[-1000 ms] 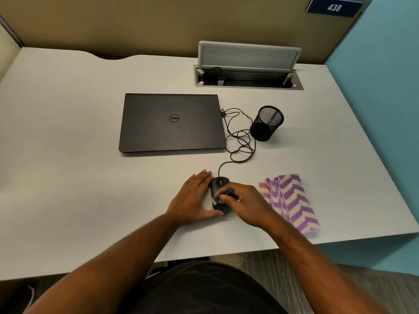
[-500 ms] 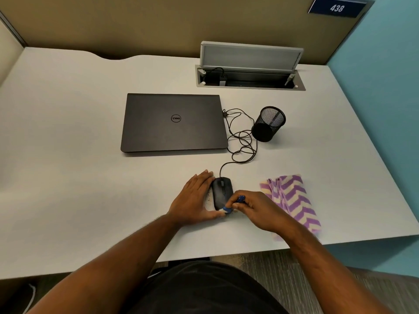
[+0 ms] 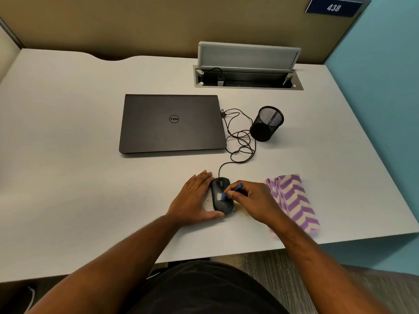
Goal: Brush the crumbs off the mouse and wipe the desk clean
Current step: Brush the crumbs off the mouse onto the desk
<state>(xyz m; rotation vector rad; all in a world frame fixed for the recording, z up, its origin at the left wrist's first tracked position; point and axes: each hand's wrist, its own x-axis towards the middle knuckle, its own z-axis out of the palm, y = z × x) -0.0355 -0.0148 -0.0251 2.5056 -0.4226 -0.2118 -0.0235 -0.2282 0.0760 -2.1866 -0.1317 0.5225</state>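
A dark wired mouse [image 3: 223, 203] lies on the white desk [image 3: 68, 177] near the front edge. My left hand [image 3: 193, 200] rests flat against the mouse's left side, thumb at its rear end. My right hand [image 3: 254, 200] pinches a small blue brush [image 3: 231, 191] whose white bristles touch the top of the mouse. Fine crumbs [image 3: 207, 200] speckle the desk on both sides of the mouse. A folded purple-and-cream zigzag cloth [image 3: 294, 202] lies just right of my right hand.
A closed dark laptop [image 3: 172, 123] sits behind the mouse, with the mouse cable [image 3: 240, 141] coiled to its right. A black mesh pen cup [image 3: 267, 123] stands further right. An open cable hatch [image 3: 248, 73] is at the back. The desk's front edge is close.
My right hand has moved the brush from the mouse's rear right edge up onto its top. My left hand has stayed on the mouse.
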